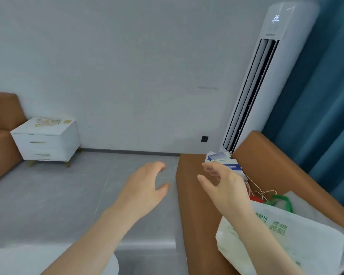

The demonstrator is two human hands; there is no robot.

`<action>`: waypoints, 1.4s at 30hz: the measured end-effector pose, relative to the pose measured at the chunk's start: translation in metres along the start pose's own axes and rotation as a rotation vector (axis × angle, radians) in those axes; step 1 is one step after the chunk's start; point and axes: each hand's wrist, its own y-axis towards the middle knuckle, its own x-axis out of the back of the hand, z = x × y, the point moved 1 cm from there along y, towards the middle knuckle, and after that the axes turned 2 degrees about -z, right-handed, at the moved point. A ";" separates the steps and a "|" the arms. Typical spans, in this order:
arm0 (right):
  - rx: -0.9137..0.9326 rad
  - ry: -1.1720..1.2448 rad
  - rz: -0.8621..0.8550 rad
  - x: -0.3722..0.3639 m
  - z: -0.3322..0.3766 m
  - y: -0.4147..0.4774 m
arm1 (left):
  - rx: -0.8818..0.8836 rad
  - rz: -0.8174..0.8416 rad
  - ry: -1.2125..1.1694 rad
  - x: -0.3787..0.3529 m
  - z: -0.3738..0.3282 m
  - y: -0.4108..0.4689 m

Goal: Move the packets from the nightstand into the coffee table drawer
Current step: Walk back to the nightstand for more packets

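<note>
The packets (48, 121) lie scattered along the back edge of the white nightstand (48, 144) (too blurred to count). The left hand (145, 187) and right hand (222, 183) reach forward above the floor, fingers relaxed and spread, holding nothing.

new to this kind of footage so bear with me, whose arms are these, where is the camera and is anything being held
No machine here: a person wears one wide-angle camera on the head, so you look down along their own arms. The left hand and right hand are open in mid-air and hold nothing. Far left stands a white nightstand with small packets on top. Near the right hand, boxes and a white bag lie on a brown sofa.
</note>
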 end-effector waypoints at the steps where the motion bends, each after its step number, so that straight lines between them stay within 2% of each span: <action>1: 0.012 0.006 0.010 -0.008 -0.004 0.018 | 0.011 -0.005 0.007 -0.004 0.006 0.016; 9: 0.100 0.080 0.092 -0.062 -0.028 0.171 | 0.113 -0.072 0.067 -0.022 0.042 0.145; 15: 0.190 0.079 0.208 -0.124 -0.024 0.268 | 0.208 -0.106 0.099 -0.022 0.094 0.221; 29: 0.315 0.101 0.301 -0.322 0.064 0.490 | 0.361 -0.166 0.143 0.034 0.291 0.405; 42: 0.406 0.170 0.461 -0.518 0.131 0.674 | 0.540 -0.200 0.219 0.074 0.476 0.558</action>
